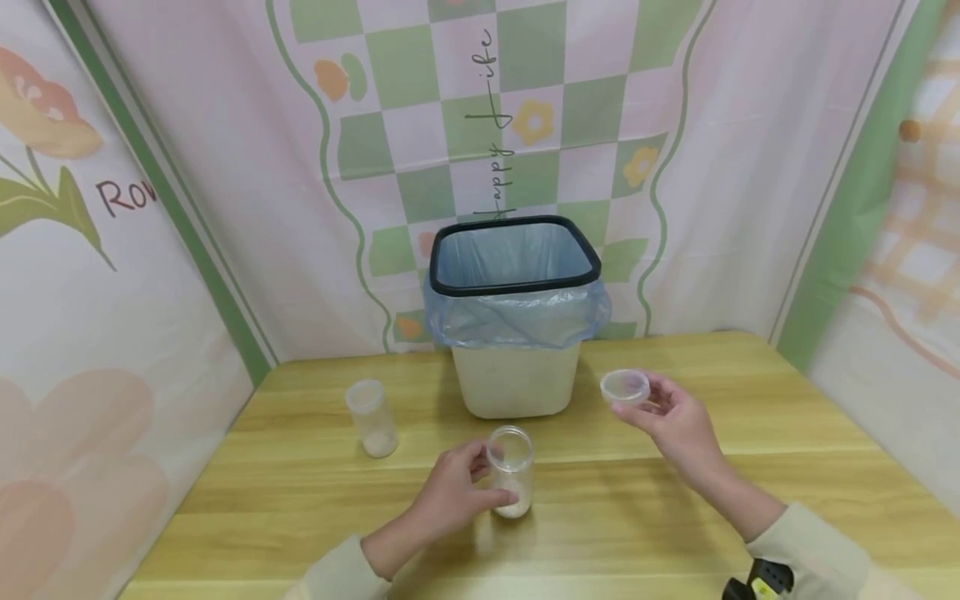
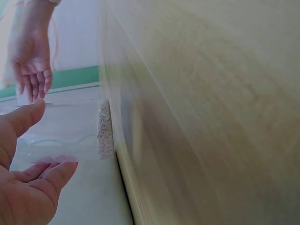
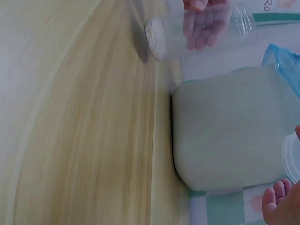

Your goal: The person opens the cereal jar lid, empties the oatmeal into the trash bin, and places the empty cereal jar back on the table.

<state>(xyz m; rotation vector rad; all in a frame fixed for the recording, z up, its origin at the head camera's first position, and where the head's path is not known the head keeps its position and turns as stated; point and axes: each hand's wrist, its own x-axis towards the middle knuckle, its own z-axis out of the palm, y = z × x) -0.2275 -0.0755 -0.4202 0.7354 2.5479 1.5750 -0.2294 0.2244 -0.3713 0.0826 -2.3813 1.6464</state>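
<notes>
My left hand grips a clear plastic jar around its side, in front of the bin. The jar is open at the top, stands upright, and has a pale grainy layer at its bottom. In my right hand a clear round lid is pinched between thumb and fingers, raised to the right of the bin. A second clear jar stands on the table at the left, with some pale stuff at its bottom. In the right wrist view, the lid shows only partly at the right edge.
A whitish bin with a black rim and a blue plastic bag stands at the back middle of the wooden table. Patterned cloth hangs behind and on both sides.
</notes>
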